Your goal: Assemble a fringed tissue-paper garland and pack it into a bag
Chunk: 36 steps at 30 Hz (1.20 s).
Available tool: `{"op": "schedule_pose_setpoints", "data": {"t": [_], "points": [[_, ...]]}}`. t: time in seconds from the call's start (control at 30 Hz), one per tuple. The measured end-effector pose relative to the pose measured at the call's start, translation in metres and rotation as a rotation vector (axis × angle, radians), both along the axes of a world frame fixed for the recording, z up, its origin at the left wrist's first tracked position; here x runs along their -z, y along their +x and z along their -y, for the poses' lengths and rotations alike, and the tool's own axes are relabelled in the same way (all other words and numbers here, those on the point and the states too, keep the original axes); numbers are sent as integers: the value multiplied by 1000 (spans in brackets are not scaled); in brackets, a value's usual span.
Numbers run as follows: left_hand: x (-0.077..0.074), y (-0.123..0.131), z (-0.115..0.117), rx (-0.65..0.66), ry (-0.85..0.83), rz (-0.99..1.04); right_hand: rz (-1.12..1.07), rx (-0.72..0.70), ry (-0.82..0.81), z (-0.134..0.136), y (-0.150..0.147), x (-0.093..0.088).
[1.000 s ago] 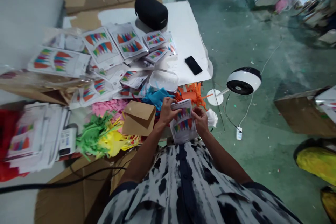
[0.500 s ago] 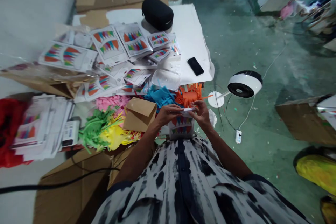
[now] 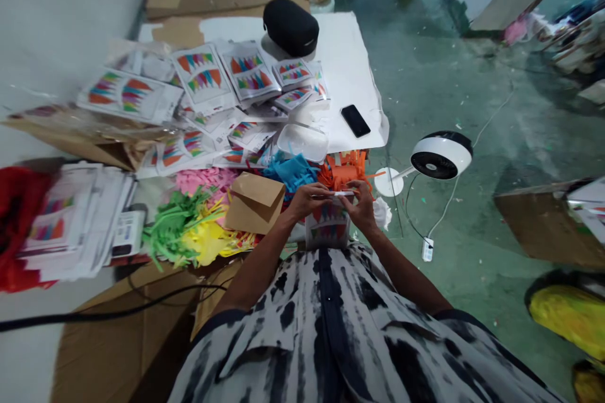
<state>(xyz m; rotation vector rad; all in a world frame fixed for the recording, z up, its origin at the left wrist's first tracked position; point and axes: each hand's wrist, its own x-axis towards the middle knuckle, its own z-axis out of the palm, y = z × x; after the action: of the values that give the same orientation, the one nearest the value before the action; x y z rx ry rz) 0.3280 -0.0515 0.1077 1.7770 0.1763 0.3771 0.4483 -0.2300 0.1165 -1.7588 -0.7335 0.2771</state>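
Note:
Close to my body is a clear packet (image 3: 328, 228) with a printed card of colourful pennant shapes inside. Its white top edge lies between my two hands. My left hand (image 3: 308, 200) pinches the left end of that edge, and my right hand (image 3: 362, 206) grips the right end with thumb and fingers. Just beyond my fingers lie orange paper strips (image 3: 347, 170) and blue paper strips (image 3: 292, 171). A brown paper envelope (image 3: 253, 211) rests left of my left hand, beside yellow strips (image 3: 205, 242) and green strips (image 3: 171, 227).
Several printed packets (image 3: 203, 79) are heaped on the table, near a black case (image 3: 292, 26), a phone (image 3: 355, 121) and a clear plastic tray (image 3: 302, 141). A white fan (image 3: 442, 154) stands on the floor to the right, its cable reaching a power strip (image 3: 427, 249).
Both hands stay on the packet's top edge, with my fingers slightly shifted and more of the white edge showing between them. The whole view has moved a little.

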Motion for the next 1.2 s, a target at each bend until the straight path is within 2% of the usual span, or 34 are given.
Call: {"op": "schedule_pose_setpoints", "data": {"t": [0.1, 0.2, 0.27, 0.63, 1.2], "points": [[3, 2, -2, -10, -28, -3, 47, -18, -2, 3, 4, -16], [3, 2, -2, -22, -40, -16, 63, -139, -39, 7, 8, -30], [3, 2, -2, -14, -42, -28, 112, -225, -72, 9, 10, -34], [9, 3, -8, 16, -62, -48, 418, -405, -263, -7, 23, -19], [12, 5, -15, 68, -73, -57, 643, -366, -359, -19, 25, -9]]}}
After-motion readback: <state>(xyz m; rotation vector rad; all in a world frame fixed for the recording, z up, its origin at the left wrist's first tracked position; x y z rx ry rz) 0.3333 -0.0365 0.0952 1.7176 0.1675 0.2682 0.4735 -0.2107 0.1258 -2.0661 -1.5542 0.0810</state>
